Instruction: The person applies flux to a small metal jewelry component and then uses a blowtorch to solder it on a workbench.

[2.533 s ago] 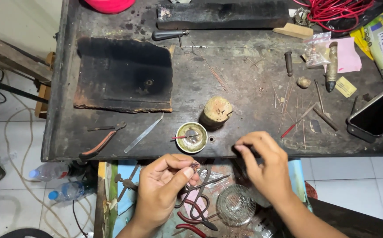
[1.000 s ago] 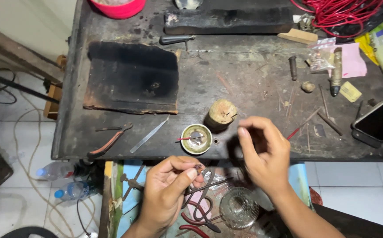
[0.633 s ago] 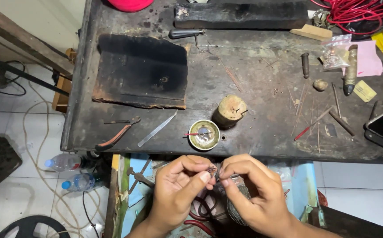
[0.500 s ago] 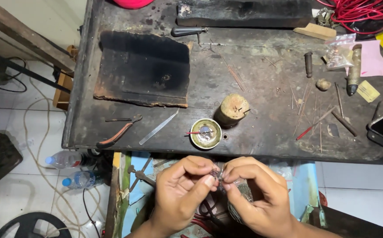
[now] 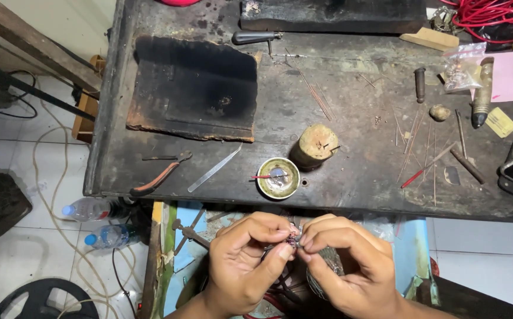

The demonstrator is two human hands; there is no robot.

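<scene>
The left hand (image 5: 244, 269) and right hand (image 5: 351, 266) curled fingertip to fingertip, both pinching one tiny dark piece (image 5: 292, 240); the small round tin (image 5: 278, 178) stood at 12 o'clock from them.

The left hand (image 5: 246, 269) and right hand (image 5: 351, 266) meet fingertip to fingertip just below the dark surface (image 5: 351, 147), pinching a tiny reddish piece (image 5: 293, 240) in a shared grip. Near them on the surface sit a round tin (image 5: 278, 178), a wooden stump (image 5: 315, 145), a metal blade (image 5: 214, 169) and pliers (image 5: 161, 173).
</scene>
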